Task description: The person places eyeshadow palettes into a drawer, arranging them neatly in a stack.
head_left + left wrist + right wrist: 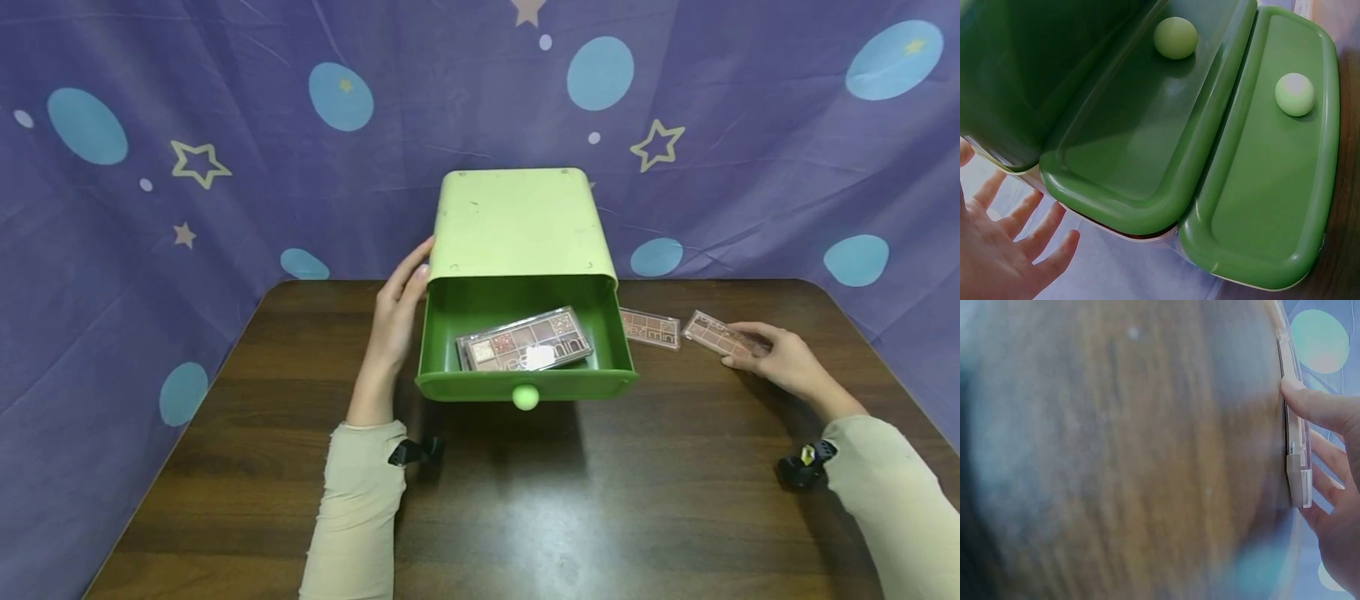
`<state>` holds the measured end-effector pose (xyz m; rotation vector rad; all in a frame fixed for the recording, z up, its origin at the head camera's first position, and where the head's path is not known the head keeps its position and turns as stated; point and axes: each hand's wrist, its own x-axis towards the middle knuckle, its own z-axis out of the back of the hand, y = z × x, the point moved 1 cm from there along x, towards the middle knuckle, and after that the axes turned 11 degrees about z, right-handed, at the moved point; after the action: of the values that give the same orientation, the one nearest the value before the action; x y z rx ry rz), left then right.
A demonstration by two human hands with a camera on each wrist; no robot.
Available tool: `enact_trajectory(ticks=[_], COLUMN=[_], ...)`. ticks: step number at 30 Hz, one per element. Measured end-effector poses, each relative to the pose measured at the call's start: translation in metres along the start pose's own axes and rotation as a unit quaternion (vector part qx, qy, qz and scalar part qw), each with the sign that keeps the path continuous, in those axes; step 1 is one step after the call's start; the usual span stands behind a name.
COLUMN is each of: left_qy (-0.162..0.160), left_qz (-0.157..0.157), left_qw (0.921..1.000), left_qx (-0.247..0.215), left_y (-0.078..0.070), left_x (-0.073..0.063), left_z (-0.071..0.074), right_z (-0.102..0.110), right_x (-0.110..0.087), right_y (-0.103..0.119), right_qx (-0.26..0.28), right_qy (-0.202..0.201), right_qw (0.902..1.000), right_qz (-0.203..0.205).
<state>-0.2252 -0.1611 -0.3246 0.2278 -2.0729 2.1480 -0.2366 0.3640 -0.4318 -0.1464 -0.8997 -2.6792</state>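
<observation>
A pale green drawer cabinet (pixel 521 221) stands on the table, its green top drawer (pixel 465 387) pulled out. Inside that drawer lies an eyeshadow palette (pixel 510 340) with a clear lid; whether others lie under it I cannot tell. My left hand (pixel 392 325) is at the cabinet's left side, fingers extended along it; the left wrist view shows these fingers (pixel 1041 234) spread and straight. On the right, my right hand (pixel 783 358) grips the near end of another eyeshadow palette (pixel 716 333) at the tabletop, thumb (pixel 1313 406) on one edge. A third eyeshadow palette (pixel 651 330) lies between that one and the cabinet.
Below the pulled-out drawer, the left wrist view shows two closed drawer fronts (pixel 1260 181) with round knobs (pixel 1294 94). A purple curtain (pixel 450 100) with stars and blue spots hangs behind the brown wooden table (pixel 675 500).
</observation>
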Motion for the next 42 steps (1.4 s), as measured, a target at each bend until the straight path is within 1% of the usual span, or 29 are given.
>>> enact_trajectory(ticks=[7, 10, 12, 16, 18, 23, 28, 30, 33, 37, 42], left_qy=[-0.001, -0.001, -0.002, -0.002, -0.002, -0.001, -0.001, 0.0, 0.0, -0.002, -0.001], left_qz=[0.001, -0.001, -0.003, -0.003, -0.001, 0.0, -0.001, -0.002, -0.002, -0.001, -0.002], left_qw=[1.0, 1.0, 1.0, 1.0, 1.0, 1.0, 1.0, 1.0, 1.0, 1.0, 1.0], left_qx=[0.001, 0.0, 0.001, 0.003, 0.002, 0.001, -0.001, 0.0, 0.0, 0.0, 0.003], left_y=[0.001, 0.0, -0.001, -0.001, 0.0, 0.001, 0.0, 0.0, 0.0, 0.0, 0.0], left_x=[0.0, -0.001, -0.001, -0.001, -0.001, -0.001, -0.001, -0.001, -0.001, 0.0, 0.0], left_z=[0.0, 0.0, 0.0, 0.0, 0.0, 0.0, 0.0, 0.0, 0.0, 0.0, 0.0], right_z=[0.003, 0.005, 0.006, 0.009, 0.01, 0.014, 0.018, 0.019, 0.021, 0.024, 0.027], right_x=[-0.004, -0.005, -0.006, -0.011, -0.015, -0.022, -0.027, -0.03, -0.033, -0.035, -0.04], right_y=[0.006, 0.011, 0.014, 0.021, 0.026, 0.04, 0.055, 0.062, 0.071, 0.083, 0.097], right_qx=[0.005, -0.007, -0.018, -0.02, -0.019, -0.024, -0.027, -0.028, -0.03, -0.019, -0.008], right_qy=[-0.016, -0.016, -0.018, -0.021, -0.027, -0.049, -0.06, -0.07, -0.097, -0.13, -0.152], right_qw=[0.9998, 0.9998, 0.9997, 0.9995, 0.9992, 0.9981, 0.997, 0.9959, 0.9925, 0.9854, 0.9754], right_qz=[-0.007, -0.007, 0.0, 0.012, 0.022, 0.029, 0.041, 0.049, 0.069, 0.108, 0.159])
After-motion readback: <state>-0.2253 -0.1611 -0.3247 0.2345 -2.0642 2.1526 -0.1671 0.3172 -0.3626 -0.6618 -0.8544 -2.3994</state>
